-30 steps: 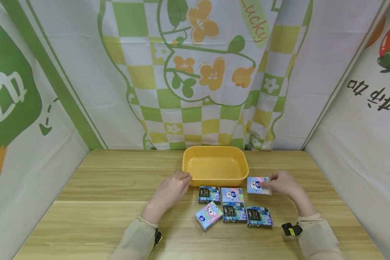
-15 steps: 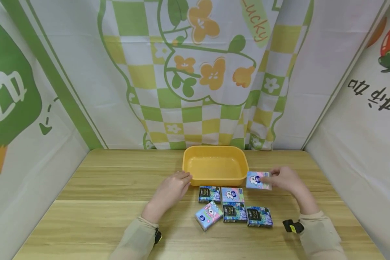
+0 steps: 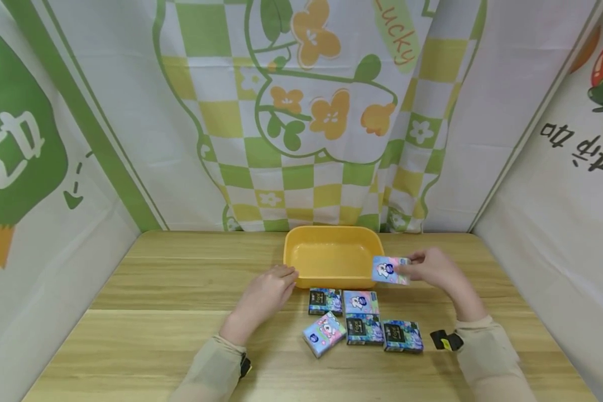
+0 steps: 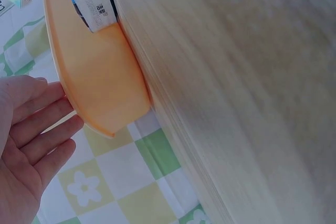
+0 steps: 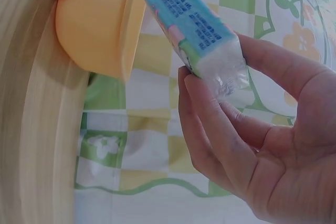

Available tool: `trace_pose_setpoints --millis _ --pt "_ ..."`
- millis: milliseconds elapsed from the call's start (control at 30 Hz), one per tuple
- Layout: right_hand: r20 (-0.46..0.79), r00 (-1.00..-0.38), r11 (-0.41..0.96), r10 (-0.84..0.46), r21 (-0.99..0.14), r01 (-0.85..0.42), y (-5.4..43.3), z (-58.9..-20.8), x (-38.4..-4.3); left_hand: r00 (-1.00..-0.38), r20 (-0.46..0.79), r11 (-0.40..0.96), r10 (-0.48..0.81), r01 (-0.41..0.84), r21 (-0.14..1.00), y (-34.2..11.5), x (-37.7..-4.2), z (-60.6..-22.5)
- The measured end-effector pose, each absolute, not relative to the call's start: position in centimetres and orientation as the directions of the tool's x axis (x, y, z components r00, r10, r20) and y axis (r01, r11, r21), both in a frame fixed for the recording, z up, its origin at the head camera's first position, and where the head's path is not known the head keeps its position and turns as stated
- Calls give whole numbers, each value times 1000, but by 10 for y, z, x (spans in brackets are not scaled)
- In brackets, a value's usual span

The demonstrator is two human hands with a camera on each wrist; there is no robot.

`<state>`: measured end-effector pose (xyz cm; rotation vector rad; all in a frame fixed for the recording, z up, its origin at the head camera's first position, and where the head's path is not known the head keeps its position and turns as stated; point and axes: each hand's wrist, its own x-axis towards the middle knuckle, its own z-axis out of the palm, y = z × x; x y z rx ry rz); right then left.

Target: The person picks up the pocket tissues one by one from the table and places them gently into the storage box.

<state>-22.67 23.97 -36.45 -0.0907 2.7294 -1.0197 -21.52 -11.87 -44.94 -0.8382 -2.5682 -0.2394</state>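
Observation:
My right hand pinches one end of a light blue and pink tissue pack, held up at the right front corner of the yellow plastic basin. In the right wrist view that tissue pack is tilted, with thumb and fingers on its clear-wrapped end. My left hand touches the basin's left front corner. Its fingers look fairly straight in the left wrist view, with the fingertips against the rim. In front of the basin lie two more light blue packs and several dark floral packs.
The basin stands at the back of the wooden table, close to a patterned curtain. White printed sheets hang on both sides. A dark pack lies nearest the right forearm.
My right hand has lifted the light blue tissue pack from near the table and carried it up and left to the basin's corner. My left hand has stayed at the rim.

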Motion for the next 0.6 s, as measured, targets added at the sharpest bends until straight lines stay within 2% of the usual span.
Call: trace_pose_setpoints --millis 600 --pt "-161 -975 747 -152 -665 -6 213 -360 -258 -739 433 803 517 593 54 -118 -214 -449"
